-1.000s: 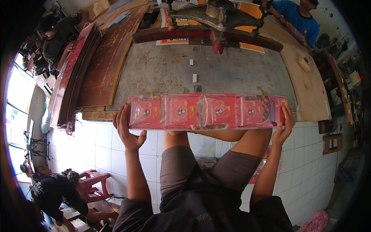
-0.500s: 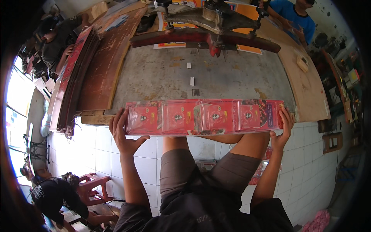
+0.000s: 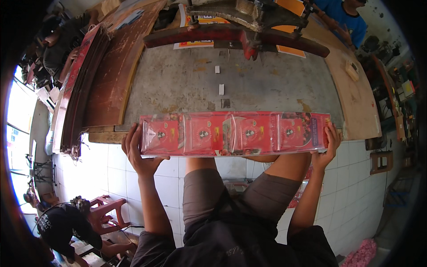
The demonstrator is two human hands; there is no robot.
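A long red printed panel (image 3: 204, 135) lies crosswise in front of me, over the near edge of the metal-topped table (image 3: 178, 84). Clear, shiny moulded plastic covers it, with several raised square pockets in a row. My left hand (image 3: 137, 149) is closed round its left end, fingers up along the side and thumb at the lower edge. At the opposite end my right hand (image 3: 328, 144) grips it the same way, its thumb under the lower edge. Whether it is one piece or a stack of several, I cannot tell.
A heavy red press bar (image 3: 200, 38) spans the far part of the table. Two small white blocks (image 3: 221, 89) rest on the metal. Brown boards (image 3: 111, 75) are stacked left. Other people work at far left, far right and lower left, beside a red stool (image 3: 106, 211).
The view has shifted slightly, so the panel looks a little larger. My left thumb has drawn in against the panel's lower edge; both hands keep hold of its ends.
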